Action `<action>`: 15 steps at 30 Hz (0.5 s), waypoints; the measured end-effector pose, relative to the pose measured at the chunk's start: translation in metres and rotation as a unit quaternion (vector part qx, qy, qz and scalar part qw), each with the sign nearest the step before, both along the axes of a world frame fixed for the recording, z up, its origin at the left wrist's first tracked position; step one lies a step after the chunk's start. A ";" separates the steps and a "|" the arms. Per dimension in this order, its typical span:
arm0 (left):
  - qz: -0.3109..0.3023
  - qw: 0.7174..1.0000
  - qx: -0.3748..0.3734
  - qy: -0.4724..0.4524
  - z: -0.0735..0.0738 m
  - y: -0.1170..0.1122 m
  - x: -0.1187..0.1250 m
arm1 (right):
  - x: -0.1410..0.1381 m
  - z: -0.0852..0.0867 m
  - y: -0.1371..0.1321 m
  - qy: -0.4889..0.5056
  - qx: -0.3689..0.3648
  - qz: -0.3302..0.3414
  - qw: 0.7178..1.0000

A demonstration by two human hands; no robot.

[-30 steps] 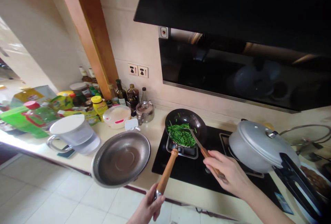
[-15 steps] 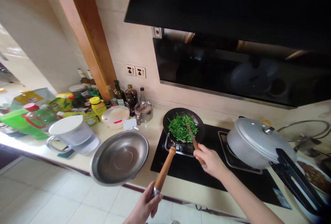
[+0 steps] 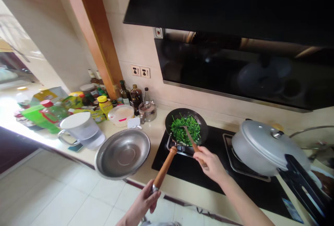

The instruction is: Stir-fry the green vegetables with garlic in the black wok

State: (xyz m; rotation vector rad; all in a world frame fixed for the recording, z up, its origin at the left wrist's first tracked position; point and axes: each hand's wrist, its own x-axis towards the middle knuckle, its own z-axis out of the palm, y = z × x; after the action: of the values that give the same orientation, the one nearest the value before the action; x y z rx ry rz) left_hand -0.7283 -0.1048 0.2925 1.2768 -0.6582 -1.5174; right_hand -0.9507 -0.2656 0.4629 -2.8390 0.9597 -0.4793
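A small black wok [image 3: 200, 126] of chopped greens [image 3: 182, 130] sits on the left burner of a black stove [image 3: 206, 174]. Its long wooden handle [image 3: 164, 170] reaches toward me, and my left hand [image 3: 142, 203] is closed around the handle's end. My right hand [image 3: 212, 163] grips the wooden shaft of a spatula [image 3: 192, 142], whose metal blade lies in the greens near the middle of the wok.
A large steel basin [image 3: 122, 153] overhangs the counter edge left of the stove. Beyond it stand a white-lidded jug [image 3: 82, 134], jars, bottles and a small lidded pot [image 3: 147, 110]. A grey pressure cooker [image 3: 263, 147] fills the right burner. A range hood [image 3: 229, 7] hangs overhead.
The spatula slid from the wok's right rim into the middle of the greens as my right hand moved forward. The greens are spread wider. My left hand kept hold of the handle.
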 end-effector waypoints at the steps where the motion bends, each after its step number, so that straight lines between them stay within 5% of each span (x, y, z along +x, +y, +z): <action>1: -0.002 1.000 -0.005 0.008 0.004 0.002 -0.001 | -0.003 -0.004 -0.003 -0.023 -0.015 -0.008 1.000; 4: 0.006 0.997 0.010 0.072 0.012 0.010 0.001 | -0.019 -0.025 -0.017 -0.076 -0.086 -0.047 0.992; 6: 0.063 0.989 0.049 0.121 0.010 0.014 0.011 | -0.030 -0.047 -0.028 -0.053 -0.101 -0.049 0.992; 11: 0.339 0.916 0.132 0.167 -0.011 0.018 0.068 | -0.050 -0.105 -0.045 -0.030 -0.040 -0.046 0.998; 15: 0.385 0.884 0.133 0.228 -0.027 -0.002 0.107 | -0.067 -0.139 -0.034 -0.135 0.057 -0.093 0.985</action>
State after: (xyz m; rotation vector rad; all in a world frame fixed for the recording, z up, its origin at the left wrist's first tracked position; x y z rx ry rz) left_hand -0.6215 -0.1067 0.2656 1.1137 0.3604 -1.1659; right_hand -1.0174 -0.2997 0.3236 -2.5118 1.1575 -0.7766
